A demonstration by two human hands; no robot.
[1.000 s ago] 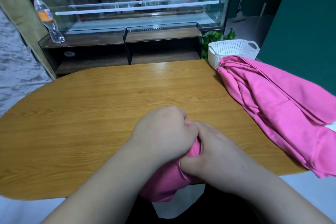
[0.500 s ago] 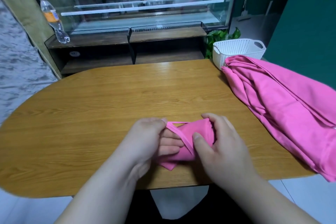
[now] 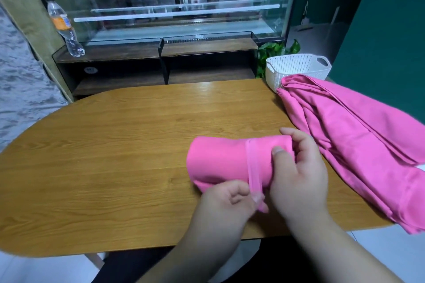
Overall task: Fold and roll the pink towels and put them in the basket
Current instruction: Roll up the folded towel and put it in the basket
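— How far along is it?

— One pink towel [image 3: 220, 163] is rolled into a fat bundle. It lies near the front edge of the bench [image 3: 115, 145], right of the middle. The right hand [image 3: 299, 177] grips its right end, thumb on top and fingers [image 3: 296, 138] curled round the back. The left hand [image 3: 226, 204] pinches a narrow hemmed strip that crosses the roll and hangs off its near side.

— So that one is done?

— Nearly, I'd judge. The strip wants tucking in, then the roll goes to the white basket [image 3: 296, 69] at the far right corner. No roll shows in the part of its inside I can see.

— And the others?

— A heap of pink towels [image 3: 345, 135] lies unfolded along the right edge, touching the basket and hanging off the bench. I can't tell how many.

— Any writing?

— A plastic bottle [image 3: 65, 30] on the cabinet ledge [image 3: 119, 49] behind has an orange label, but the print is too small to read.
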